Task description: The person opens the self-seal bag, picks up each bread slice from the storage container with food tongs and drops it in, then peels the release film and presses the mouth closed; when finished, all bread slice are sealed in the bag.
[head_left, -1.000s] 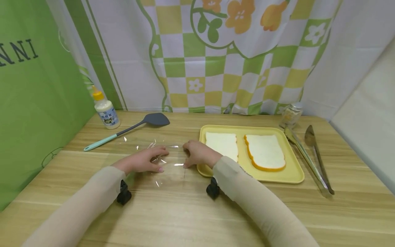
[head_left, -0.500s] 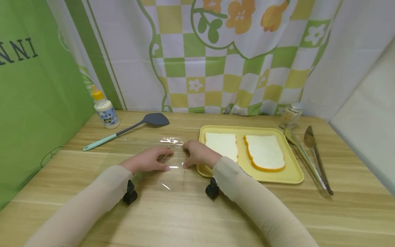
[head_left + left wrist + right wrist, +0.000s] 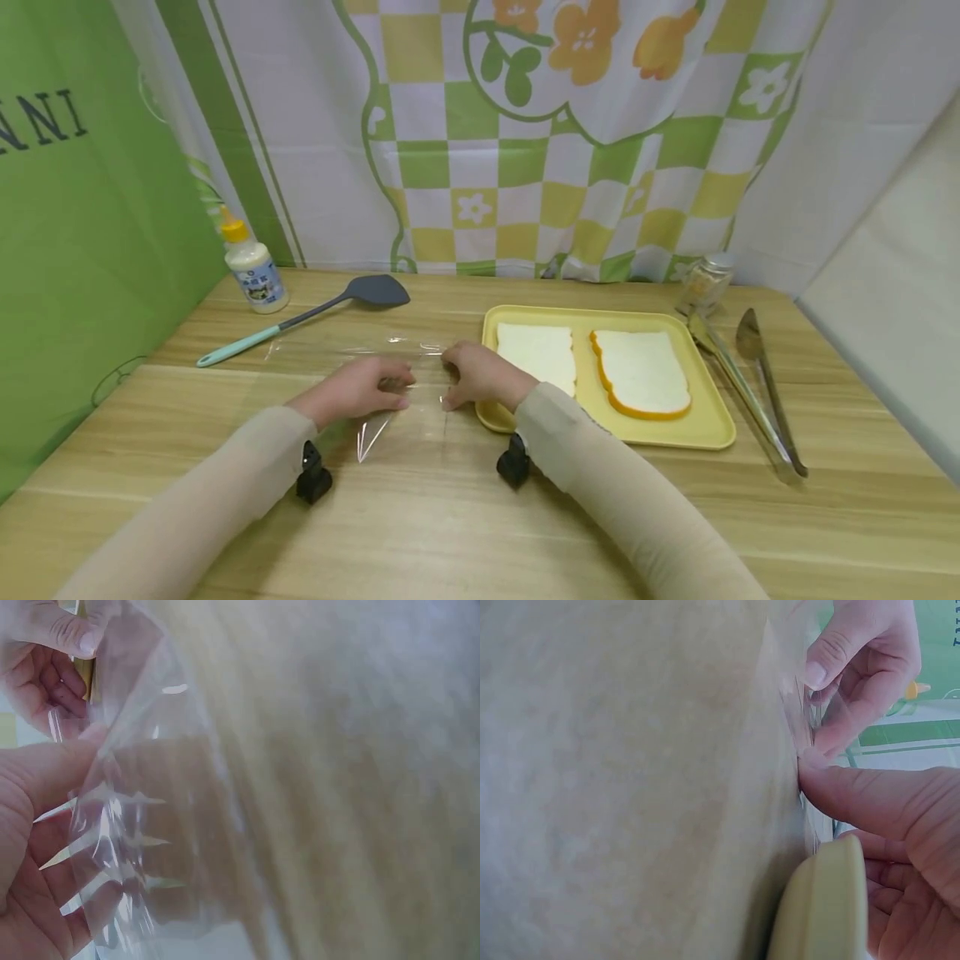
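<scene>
A thin, glossy sheet of clear plastic film (image 3: pixel 371 435) lies low over the table, left of the yellow tray. My left hand (image 3: pixel 356 387) grips it from the left, its thumb and fingers curved around the film; through the film (image 3: pixel 120 847) in the left wrist view, several fingers show. Facing it, my right hand (image 3: pixel 483 373) pinches the film's right edge, thumb nearer me and fingertips farther away. The right wrist view has my right thumb (image 3: pixel 855 791) at this edge, close to the left hand (image 3: pixel 870 667). The right hand partly hides the tray's left rim.
The yellow tray (image 3: pixel 591 408) carries a left bread slice (image 3: pixel 536 354) and a right one (image 3: pixel 643 371) with an orange crust. Behind the film lies a turner (image 3: pixel 378 290), beside a yellow-capped bottle (image 3: pixel 255 275). Right of the tray are metal tongs (image 3: pixel 738 390) and a glass jar (image 3: pixel 705 283).
My left hand has come slightly right, closer to the right hand, which has stayed in place. Creases and reflections on the film have shifted.
</scene>
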A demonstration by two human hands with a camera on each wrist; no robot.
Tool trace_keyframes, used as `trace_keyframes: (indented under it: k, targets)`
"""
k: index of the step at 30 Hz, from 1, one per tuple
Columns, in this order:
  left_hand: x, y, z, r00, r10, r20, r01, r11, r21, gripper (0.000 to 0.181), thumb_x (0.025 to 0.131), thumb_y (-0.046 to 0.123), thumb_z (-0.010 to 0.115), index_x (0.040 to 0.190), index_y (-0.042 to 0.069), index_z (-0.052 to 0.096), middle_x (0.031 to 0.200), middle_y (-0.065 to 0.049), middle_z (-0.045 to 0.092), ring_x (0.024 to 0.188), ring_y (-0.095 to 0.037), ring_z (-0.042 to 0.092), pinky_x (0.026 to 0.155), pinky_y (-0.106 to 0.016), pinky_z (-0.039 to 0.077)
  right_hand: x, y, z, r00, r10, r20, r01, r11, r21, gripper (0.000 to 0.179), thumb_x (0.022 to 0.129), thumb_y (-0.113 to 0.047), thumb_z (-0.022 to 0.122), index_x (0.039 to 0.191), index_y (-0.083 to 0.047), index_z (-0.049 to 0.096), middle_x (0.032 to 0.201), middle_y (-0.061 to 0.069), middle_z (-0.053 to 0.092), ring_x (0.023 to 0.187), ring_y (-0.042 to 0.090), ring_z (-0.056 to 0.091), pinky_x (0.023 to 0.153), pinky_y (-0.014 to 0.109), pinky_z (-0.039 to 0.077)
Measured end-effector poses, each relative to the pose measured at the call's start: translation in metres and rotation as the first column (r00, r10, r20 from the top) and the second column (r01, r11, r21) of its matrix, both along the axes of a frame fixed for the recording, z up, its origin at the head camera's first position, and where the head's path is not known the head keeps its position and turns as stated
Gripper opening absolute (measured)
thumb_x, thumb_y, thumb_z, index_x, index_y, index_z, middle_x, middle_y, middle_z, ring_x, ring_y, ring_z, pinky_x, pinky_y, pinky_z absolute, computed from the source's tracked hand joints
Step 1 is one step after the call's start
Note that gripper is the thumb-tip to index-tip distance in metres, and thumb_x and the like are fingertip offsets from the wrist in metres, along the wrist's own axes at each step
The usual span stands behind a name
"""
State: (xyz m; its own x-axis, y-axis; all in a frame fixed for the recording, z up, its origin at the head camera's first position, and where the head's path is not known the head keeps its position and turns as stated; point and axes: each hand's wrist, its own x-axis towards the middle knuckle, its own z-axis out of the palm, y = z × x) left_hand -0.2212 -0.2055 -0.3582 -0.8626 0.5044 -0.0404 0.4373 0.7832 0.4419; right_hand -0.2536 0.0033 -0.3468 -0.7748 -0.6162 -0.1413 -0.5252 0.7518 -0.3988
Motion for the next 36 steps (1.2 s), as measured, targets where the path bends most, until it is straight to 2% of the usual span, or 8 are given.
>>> trace_keyframes:
  k: [5, 8, 11, 17, 22, 25, 32, 36]
  targets:
    - [0.001, 0.001, 0.003, 0.997, 0.011, -0.073, -0.010, 1.000, 0.017, 0.016, 0.084, 0.016, 0.068, 0.097, 0.008, 0.071, 0.107, -0.010, 0.067, 0.102, -0.028, 0.061, 0.092, -0.044, 0.046, 0.000, 0.001, 0.001, 1.000, -0.017, -0.001, 0.017, 1.000, -0.009, 0.062, 0.072, -0.023, 0.080, 0.124, 0.000, 0.054, 0.112, 0.009, 0.057, 0.100, 0.020, 0.051, 0.094, 0.032, 0.042]
    - [0.004, 0.001, 0.005, 0.995, 0.060, -0.081, -0.056, 0.997, 0.061, 0.008, 0.084, 0.016, 0.067, 0.088, 0.009, 0.072, 0.091, -0.004, 0.070, 0.088, -0.021, 0.063, 0.082, -0.039, 0.050, 0.000, 0.001, 0.000, 1.000, -0.011, 0.003, 0.011, 1.000, -0.021, 0.061, 0.072, -0.021, 0.080, 0.123, 0.000, 0.054, 0.113, 0.010, 0.057, 0.101, 0.021, 0.051, 0.094, 0.032, 0.042]
    - [0.007, -0.002, 0.006, 0.990, 0.127, -0.066, -0.117, 0.984, 0.132, 0.009, 0.085, 0.014, 0.066, 0.087, 0.007, 0.071, 0.085, -0.003, 0.069, 0.081, -0.017, 0.062, 0.076, -0.037, 0.050, 0.001, 0.000, 0.000, 1.000, 0.007, 0.002, -0.007, 1.000, -0.019, 0.059, 0.072, -0.021, 0.080, 0.121, 0.001, 0.055, 0.112, 0.010, 0.057, 0.099, 0.021, 0.050, 0.092, 0.033, 0.042]
    - [0.012, -0.011, 0.007, 0.976, 0.219, -0.022, -0.204, 0.937, 0.282, 0.014, 0.089, 0.014, 0.062, 0.093, 0.003, 0.070, 0.092, -0.008, 0.068, 0.088, -0.020, 0.061, 0.077, -0.036, 0.051, 0.002, 0.000, 0.000, 1.000, 0.021, -0.021, -0.021, 1.000, 0.008, 0.058, 0.072, -0.022, 0.080, 0.121, -0.001, 0.056, 0.110, 0.010, 0.056, 0.098, 0.021, 0.051, 0.091, 0.033, 0.043]
    - [0.014, -0.023, 0.016, 0.959, 0.278, -0.049, -0.244, 0.905, 0.349, 0.018, 0.089, 0.016, 0.063, 0.097, 0.001, 0.070, 0.093, -0.009, 0.069, 0.084, -0.019, 0.061, 0.071, -0.032, 0.051, 0.002, 0.001, -0.002, 1.000, 0.026, -0.006, -0.026, 1.000, -0.014, 0.056, 0.074, -0.016, 0.076, 0.123, -0.001, 0.055, 0.117, 0.010, 0.055, 0.099, 0.021, 0.051, 0.093, 0.032, 0.043]
    - [0.016, -0.028, 0.022, 0.949, 0.302, -0.096, -0.251, 0.901, 0.354, 0.018, 0.088, 0.015, 0.064, 0.097, 0.001, 0.070, 0.093, -0.010, 0.069, 0.082, -0.019, 0.061, 0.069, -0.031, 0.050, 0.002, 0.003, -0.002, 0.999, 0.033, 0.006, -0.033, 0.999, -0.022, 0.057, 0.075, -0.013, 0.071, 0.127, -0.001, 0.052, 0.124, 0.012, 0.052, 0.103, 0.022, 0.051, 0.096, 0.033, 0.042]
    - [0.018, -0.029, 0.028, 0.945, 0.283, -0.164, -0.209, 0.908, 0.362, 0.016, 0.088, 0.011, 0.064, 0.096, 0.000, 0.070, 0.095, -0.013, 0.069, 0.085, -0.024, 0.063, 0.074, -0.036, 0.051, 0.003, 0.005, -0.003, 0.999, 0.016, 0.031, -0.014, 0.997, -0.073, 0.057, 0.077, -0.014, 0.069, 0.130, -0.002, 0.051, 0.130, 0.012, 0.050, 0.112, 0.024, 0.050, 0.100, 0.034, 0.039]
    - [0.021, -0.030, 0.027, 0.920, 0.317, -0.232, -0.216, 0.901, 0.376, 0.013, 0.087, 0.008, 0.064, 0.096, 0.000, 0.070, 0.095, -0.013, 0.069, 0.088, -0.027, 0.063, 0.075, -0.040, 0.051, 0.003, 0.004, -0.005, 0.999, 0.031, 0.040, -0.028, 0.996, -0.084, 0.057, 0.078, -0.017, 0.071, 0.129, -0.002, 0.051, 0.132, 0.012, 0.050, 0.119, 0.025, 0.048, 0.103, 0.034, 0.037]
